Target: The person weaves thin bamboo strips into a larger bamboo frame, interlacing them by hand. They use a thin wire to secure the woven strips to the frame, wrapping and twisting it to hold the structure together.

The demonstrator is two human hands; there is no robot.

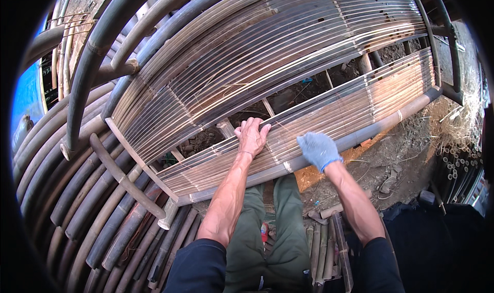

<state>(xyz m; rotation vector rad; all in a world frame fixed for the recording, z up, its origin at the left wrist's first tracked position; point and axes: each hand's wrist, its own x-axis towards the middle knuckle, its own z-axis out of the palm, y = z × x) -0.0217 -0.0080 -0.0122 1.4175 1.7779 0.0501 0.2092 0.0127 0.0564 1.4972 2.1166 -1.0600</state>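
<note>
- Slat panel (329, 115): flat strips of split bamboo laid side by side on a bamboo frame, running from lower left to upper right across the mid of the view, w/ a thick round pole (370, 128) along its near edge.
- L hand (252, 136): bare, palm down on the near slats, fingers reaching over the panel's far edge at the open gap — pressed flat, fingers close together, not pinching anything.
- R hand (318, 149): in a blue knit glove, resting on the slats just right of the L hand, near the edge pole; fingers look loosely curled, can't tell if they grip a strip.
- Gap (288, 95) betw. near panel and a second, wider slat section (267, 41) beyond it; dirt and cross-sticks show through.
- Person's own legs in green trousers (267, 231) below the panel, dark sleeves at the lower edge.
- Left side: stacked round bamboo poles (82, 200), grey-green to brown, one short pole (126, 177) lying across them.
- Lower right: bare earth w/ short cut bamboo pieces (329, 246) by the right leg — dry straw (453, 123) and a bundle of thin canes further right.
- Far left edge: blue sheet (27, 95).
</note>
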